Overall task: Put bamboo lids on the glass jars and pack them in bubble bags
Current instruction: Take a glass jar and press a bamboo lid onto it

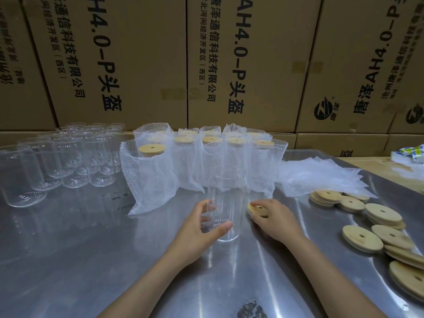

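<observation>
While printed cartons [137,60] wall the steel table [80,260] | left hand [202,228] grips jar [226,203] | right hand [273,219] pinches lid [255,209]

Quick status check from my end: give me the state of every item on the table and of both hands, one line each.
Centre jar: upright, no lid, unbagged.
Left hand: gripping the centre jar.
Right hand: holding one bamboo lid beside the jar.
Spare jars: upright, unlidded.
Bagged jars: lidded, upright in bubble bags.
Loose lids: piled at right.
Empty bubble bags: lying flat.
</observation>
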Demonstrator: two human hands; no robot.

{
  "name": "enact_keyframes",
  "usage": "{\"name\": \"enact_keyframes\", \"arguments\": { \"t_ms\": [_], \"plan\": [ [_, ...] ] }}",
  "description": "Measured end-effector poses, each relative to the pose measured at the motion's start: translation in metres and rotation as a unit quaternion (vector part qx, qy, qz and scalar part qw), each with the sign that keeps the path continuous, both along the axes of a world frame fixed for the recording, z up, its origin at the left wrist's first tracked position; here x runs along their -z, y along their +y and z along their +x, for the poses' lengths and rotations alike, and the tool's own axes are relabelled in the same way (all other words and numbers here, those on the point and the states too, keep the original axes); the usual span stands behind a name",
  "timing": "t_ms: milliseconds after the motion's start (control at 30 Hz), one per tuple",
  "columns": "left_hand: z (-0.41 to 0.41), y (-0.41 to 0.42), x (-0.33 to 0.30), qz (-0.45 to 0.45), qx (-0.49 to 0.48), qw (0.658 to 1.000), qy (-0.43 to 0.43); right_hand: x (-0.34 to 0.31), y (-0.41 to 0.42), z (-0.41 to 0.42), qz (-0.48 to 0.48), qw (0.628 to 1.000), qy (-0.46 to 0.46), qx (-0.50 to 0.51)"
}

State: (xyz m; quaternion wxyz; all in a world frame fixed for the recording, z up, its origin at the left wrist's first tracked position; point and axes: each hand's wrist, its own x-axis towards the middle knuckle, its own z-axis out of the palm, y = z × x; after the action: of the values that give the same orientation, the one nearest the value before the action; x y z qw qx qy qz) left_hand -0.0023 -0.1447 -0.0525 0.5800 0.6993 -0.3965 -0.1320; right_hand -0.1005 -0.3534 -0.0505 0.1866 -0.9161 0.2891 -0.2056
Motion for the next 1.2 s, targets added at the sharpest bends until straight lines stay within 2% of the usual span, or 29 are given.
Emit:
{"name": "enact_keyframes", "arguments": {
  "t_ms": [167,300,400,500,600,833,1000,1200],
  "plan": [
    [-0.001,0.000,-0.002,0.000,-0.003,1.000,-0.005,-0.009,0.006,0.001,0.048,0.989,-0.137,-0.007],
    [-0.002,0.000,-0.003,-0.004,-0.003,1.000,-0.003,-0.037,0.029,-0.001,0.093,0.929,-0.355,-0.054],
    [-0.002,0.000,-0.003,-0.004,-0.002,1.000,0.003,-0.065,0.052,-0.002,0.083,0.886,-0.440,-0.120],
    [-0.002,0.000,-0.003,-0.005,0.000,1.000,0.006,-0.081,0.075,0.002,0.042,0.883,-0.432,-0.180],
    [-0.002,0.000,-0.004,-0.009,0.000,1.000,0.007,-0.083,0.086,0.007,-0.010,0.905,-0.374,-0.203],
    [-0.002,-0.002,-0.004,-0.007,0.000,1.000,0.003,-0.076,0.087,0.009,-0.041,0.930,-0.315,-0.182],
    [-0.004,-0.001,-0.005,-0.006,0.000,1.000,0.000,-0.076,0.084,0.008,-0.102,0.933,-0.301,-0.171],
    [-0.004,0.000,-0.005,-0.005,0.001,1.000,-0.004,-0.080,0.084,0.010,-0.129,0.930,-0.302,-0.167]
  ]
}}
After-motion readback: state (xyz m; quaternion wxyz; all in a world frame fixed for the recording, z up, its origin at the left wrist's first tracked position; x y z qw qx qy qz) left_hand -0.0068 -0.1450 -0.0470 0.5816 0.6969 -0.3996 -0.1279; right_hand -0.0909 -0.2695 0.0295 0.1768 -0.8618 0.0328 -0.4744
